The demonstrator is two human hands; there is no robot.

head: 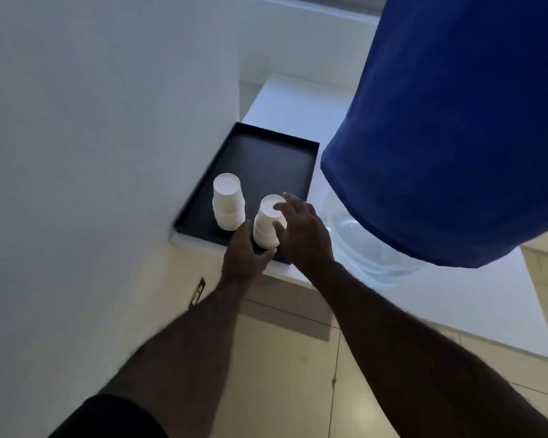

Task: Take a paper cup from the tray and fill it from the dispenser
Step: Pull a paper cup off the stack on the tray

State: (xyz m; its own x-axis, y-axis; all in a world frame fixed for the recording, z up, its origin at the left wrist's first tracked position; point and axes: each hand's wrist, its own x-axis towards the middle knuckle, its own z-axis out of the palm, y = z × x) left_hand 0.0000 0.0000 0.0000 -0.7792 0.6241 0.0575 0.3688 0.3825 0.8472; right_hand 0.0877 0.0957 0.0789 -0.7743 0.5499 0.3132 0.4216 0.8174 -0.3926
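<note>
A black tray (266,159) lies on a white counter against the wall. Two stacks of upturned white paper cups stand at its near end. My right hand (301,229) is closed around the top cup (268,213) of the right stack, fingers over its base. My left hand (241,254) grips the lower cups of that same stack near the tray's front rim. The left stack (227,200) stands untouched beside them. The dispenser's big blue bottle (450,128) rises at the right, with its clear neck (367,248) below.
A white wall (108,121) runs close along the tray's left side. The white counter (424,305) extends to the right and ends in a front edge. Beige floor tiles (298,374) lie below. My black sleeve shows at the bottom left.
</note>
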